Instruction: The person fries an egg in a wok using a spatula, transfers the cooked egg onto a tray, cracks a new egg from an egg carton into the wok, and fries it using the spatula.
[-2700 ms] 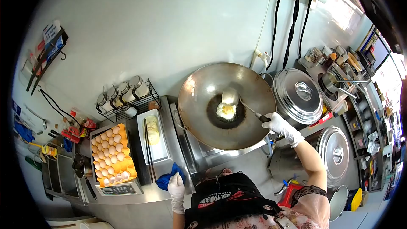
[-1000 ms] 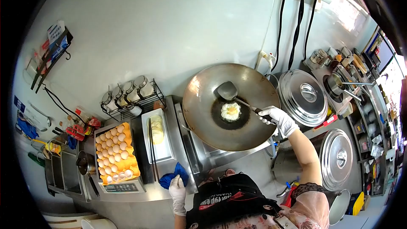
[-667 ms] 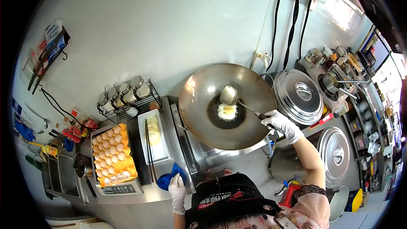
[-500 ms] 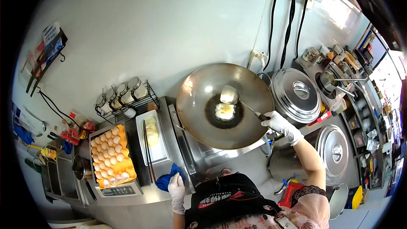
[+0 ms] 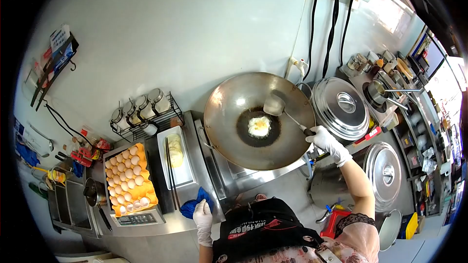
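Observation:
My right hand [image 5: 327, 142], in a white glove, grips the dark handle of a wok spatula [image 5: 274, 104]. The spatula's metal head rests over the inner right side of a large wok [image 5: 224, 136], up and to the right of a fried egg [image 5: 259, 126]. The egg lies in a dark oily patch at the wok's bottom, apart from the spatula. On the steel counter's front edge, my gloved left hand [image 5: 202, 214] has its fingers closed at the edge of a crumpled blue cloth [image 5: 196, 204].
A white tray [image 5: 183, 178] with cooked eggs has chopsticks [image 5: 170, 173] across it. Further left are an egg carton [image 5: 146, 185] on a scale and a jar rack [image 5: 163, 117]. Lidded pots [image 5: 341, 102] stand right of the wok.
My right hand has moved slightly right, drawing the spatula up and right away from the egg. The egg now lies fully in view. My left hand stays put.

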Motion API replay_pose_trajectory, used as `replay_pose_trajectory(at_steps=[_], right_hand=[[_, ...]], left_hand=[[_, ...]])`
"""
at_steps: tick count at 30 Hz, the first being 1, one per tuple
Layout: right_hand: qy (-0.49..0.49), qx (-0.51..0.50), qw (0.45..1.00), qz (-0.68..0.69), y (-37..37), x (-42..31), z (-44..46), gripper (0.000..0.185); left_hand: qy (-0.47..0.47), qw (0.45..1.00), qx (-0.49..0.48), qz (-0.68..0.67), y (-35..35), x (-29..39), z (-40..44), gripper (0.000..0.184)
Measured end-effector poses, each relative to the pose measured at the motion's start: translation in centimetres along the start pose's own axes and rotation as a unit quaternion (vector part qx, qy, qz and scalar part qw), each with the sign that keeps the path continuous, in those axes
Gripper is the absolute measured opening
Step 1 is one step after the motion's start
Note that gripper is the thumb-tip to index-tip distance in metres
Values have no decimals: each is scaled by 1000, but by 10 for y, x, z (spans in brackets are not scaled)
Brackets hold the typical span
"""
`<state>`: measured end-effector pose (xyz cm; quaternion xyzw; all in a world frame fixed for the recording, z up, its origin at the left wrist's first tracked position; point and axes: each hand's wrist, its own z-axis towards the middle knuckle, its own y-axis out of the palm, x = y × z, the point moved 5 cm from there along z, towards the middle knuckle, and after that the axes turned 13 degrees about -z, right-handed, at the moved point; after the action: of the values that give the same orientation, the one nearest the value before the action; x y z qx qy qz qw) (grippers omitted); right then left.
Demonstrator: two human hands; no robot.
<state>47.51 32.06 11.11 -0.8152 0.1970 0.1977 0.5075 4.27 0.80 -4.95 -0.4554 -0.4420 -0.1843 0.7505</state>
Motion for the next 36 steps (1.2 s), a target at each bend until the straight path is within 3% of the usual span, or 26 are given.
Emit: replay_pose_trajectory(at_steps=[11,13,18,28,31,33,35,36], right_hand=[[8,-2,1000,-18,-13,-9,-8,28],[-38,43,997,-51,-21,-16,-11,31],[-29,85,984,-154,-35,-21,-10,44],[-44,73,987,-137,-39,-30,-17,40],[-55,64,983,-165,-41,-32,-16,39],[-116,105,957,-243,-47,-39,-17,38],[-122,98,962,-222,-56,-44,-16,34],[-97,97,943,-302,-61,-46,-13,32]], left_hand=[[18,1000,-4,14,0,4,4,25],[8,1000,-1,6,0,3,5,25],[26,1000,3,15,2,-5,3,25],[21,1000,-2,7,0,-11,3,24],[24,1000,0,4,0,-10,4,24],[29,1000,-1,0,0,-11,5,25],[33,999,0,-4,0,-10,7,25],[26,1000,-2,-5,0,-9,8,25]])
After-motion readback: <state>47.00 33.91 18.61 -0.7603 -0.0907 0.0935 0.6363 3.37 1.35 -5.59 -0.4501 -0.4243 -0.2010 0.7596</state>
